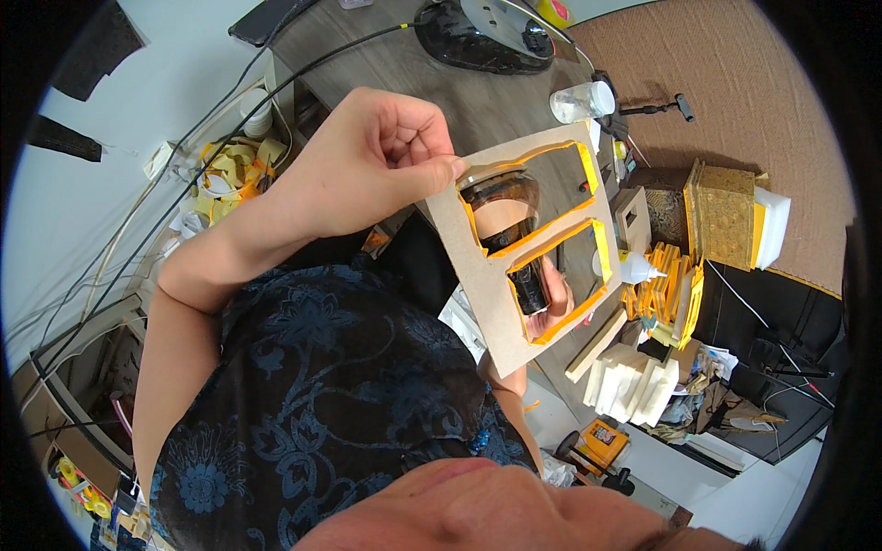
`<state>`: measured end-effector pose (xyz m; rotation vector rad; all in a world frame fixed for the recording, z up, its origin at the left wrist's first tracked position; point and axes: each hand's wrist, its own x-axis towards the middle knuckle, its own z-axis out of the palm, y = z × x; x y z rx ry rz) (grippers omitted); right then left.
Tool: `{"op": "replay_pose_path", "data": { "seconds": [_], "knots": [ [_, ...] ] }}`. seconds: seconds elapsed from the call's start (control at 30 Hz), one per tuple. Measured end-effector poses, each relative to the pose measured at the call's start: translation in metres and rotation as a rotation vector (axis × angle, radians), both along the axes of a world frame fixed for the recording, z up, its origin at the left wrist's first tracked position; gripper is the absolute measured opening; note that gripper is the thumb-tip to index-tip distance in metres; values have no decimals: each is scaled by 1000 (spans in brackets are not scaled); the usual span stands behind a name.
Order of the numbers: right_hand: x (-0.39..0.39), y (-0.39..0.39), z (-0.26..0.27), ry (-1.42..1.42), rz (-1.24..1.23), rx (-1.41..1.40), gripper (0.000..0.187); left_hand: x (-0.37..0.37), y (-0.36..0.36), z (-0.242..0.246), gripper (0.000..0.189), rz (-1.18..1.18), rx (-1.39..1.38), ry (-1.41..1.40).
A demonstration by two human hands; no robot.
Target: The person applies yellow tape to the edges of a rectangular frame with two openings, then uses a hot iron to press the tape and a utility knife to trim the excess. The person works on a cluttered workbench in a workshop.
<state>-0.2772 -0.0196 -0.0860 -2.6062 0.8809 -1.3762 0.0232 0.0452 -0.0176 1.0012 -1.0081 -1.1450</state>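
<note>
My left hand [386, 158] pinches the upper left corner of a greyboard frame [475, 303] between thumb and fingers. The frame is tilted in front of my chest and has two rectangular windows. Orange and yellow paper strips [602, 248] line the window edges, with ragged bits along them. Behind the board, my right hand [557, 296] shows through the lower window, wrapped around the black handle of a glossy dark tool [503, 206]. The tool's rounded brown-black head appears through the upper window; the crossbar hides part of it, so its exact kind is unclear.
On the grey wooden table [358, 58] stand a clear jar [579, 102], a squeeze bottle [632, 267], stacked orange-edged frames [658, 279], pale blocks [630, 386] and gold-patterned boxes [723, 217]. Black cables [303, 76] cross the upper left, above paper scraps [238, 169].
</note>
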Motion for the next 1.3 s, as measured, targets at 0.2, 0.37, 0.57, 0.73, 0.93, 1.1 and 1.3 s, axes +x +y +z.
{"op": "replay_pose_path", "data": {
  "seconds": [0.2,0.37,0.57,0.73,0.93,1.1,1.3],
  "knots": [
    [3,9,-4,-268,209,409,45,0,2,-9,18,26,-6,-45],
    [5,17,-8,-364,121,427,34,1,5,0,17,-24,42,71],
    [4,8,-13,-248,-123,102,64,3,6,-1,19,-71,77,186],
    [7,5,-13,-322,-82,41,64,5,3,-9,21,-95,57,285],
    [2,12,-2,-154,-68,158,63,3,4,-7,20,-42,54,246],
    [2,6,-10,-173,-163,206,64,8,3,-19,17,-2,-15,299],
    [-21,-72,17,-374,-166,449,56,42,4,-46,12,393,-61,371]
  ]
}}
